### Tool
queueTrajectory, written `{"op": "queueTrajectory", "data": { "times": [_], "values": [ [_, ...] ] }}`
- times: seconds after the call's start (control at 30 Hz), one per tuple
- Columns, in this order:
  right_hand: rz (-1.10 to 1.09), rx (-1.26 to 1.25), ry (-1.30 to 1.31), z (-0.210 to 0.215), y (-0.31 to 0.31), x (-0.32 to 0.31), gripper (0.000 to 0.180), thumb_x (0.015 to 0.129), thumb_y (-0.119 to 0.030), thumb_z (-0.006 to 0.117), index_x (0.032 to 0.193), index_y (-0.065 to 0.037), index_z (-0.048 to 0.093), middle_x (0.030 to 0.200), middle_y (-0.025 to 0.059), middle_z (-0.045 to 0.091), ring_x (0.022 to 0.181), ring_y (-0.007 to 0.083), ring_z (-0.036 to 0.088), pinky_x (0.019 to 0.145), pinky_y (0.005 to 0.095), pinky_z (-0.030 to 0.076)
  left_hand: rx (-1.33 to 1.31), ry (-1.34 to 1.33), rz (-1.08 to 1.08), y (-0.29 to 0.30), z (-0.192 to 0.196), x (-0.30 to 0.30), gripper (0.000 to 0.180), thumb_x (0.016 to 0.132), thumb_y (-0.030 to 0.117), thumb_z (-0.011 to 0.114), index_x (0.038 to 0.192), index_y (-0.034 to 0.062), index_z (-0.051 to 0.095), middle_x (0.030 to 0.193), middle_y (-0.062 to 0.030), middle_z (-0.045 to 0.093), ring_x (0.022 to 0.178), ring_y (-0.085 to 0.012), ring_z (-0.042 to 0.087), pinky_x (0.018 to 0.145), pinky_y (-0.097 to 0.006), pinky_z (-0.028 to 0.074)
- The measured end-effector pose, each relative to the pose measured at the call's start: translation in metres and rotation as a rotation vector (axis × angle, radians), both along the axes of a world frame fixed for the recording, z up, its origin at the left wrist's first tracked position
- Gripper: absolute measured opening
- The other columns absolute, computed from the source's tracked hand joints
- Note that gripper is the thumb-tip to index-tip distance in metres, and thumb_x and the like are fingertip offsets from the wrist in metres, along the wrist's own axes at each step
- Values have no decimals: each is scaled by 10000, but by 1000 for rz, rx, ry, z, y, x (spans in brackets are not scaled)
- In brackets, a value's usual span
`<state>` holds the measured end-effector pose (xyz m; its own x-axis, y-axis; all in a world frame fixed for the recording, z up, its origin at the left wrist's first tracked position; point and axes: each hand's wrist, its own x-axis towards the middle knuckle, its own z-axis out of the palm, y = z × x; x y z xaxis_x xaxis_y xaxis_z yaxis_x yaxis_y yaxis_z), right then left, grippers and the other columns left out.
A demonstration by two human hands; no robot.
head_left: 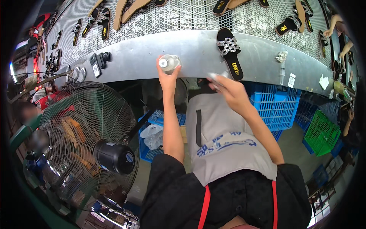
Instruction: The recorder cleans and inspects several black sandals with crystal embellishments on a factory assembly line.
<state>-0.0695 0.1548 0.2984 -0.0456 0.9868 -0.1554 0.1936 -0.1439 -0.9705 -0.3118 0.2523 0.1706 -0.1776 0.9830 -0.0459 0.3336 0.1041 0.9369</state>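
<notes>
My left hand [167, 78] is wrapped round a clear bottle [174, 61] with a white top, at the edge of the metal ledge. In my right hand [233, 92], the closed fingers grip a small whitish thing [215, 78], too blurred to name. Just beyond that hand lies a black slide sandal [231, 57] on the ledge. Its strap is silver with round cut-outs, and its insole carries gold print. Neither hand touches the sandal.
Several sandals [105, 23] and tan soles [119, 14] lie on the perforated conveyor [183, 17] beyond the metal ledge [133, 63]. A large caged fan [87, 133] stands at left. Blue crates [275, 105] and a green crate [322, 131] are at right. Other people's hands [334, 23] show at far right.
</notes>
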Motion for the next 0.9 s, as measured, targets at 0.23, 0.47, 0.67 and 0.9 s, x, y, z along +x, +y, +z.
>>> {"op": "queueTrajectory", "data": {
  "times": [0.23, 0.47, 0.67, 0.9],
  "values": [
    [87, 291, -168, -39, 53, -58, 234, 988, 2, 595, 1208, 35, 669, 1137, 183, 725, 1016, 307, 712, 907, 335, 545, 27, 140, -203, -47, 25, -6, 722, 654, 125, 895, 1302, 45, 587, 1188, -137, 622, 1115, -312, 620, 963, -404, 498],
    [-116, -192, 305, -77, -17, -54, 273, 997, 46, 562, 1246, 25, 670, 1154, 66, 686, 1047, 154, 644, 903, 267, 514, -287, 117, -286, -120, 47, 1, 703, 685, 198, 850, 1313, 56, 567, 1174, -159, 665, 1075, -354, 657, 917, -434, 527],
    [-26, -234, 224, -101, -32, -46, 260, 1014, 42, 549, 1256, 61, 645, 1173, 110, 678, 1064, 170, 655, 950, 300, 525, -445, 212, -348, -138, 40, 1, 691, 685, 181, 829, 1306, 48, 557, 1136, -177, 684, 1041, -362, 669, 909, -436, 529],
    [-46, -273, 293, -115, -31, -55, 257, 1026, 34, 535, 1257, 71, 640, 1159, 109, 667, 1037, 185, 663, 946, 299, 525, -454, 274, -366, -132, 42, -6, 663, 680, 180, 813, 1285, 51, 576, 1079, -171, 692, 978, -374, 663, 874, -451, 528]
  ]
}}
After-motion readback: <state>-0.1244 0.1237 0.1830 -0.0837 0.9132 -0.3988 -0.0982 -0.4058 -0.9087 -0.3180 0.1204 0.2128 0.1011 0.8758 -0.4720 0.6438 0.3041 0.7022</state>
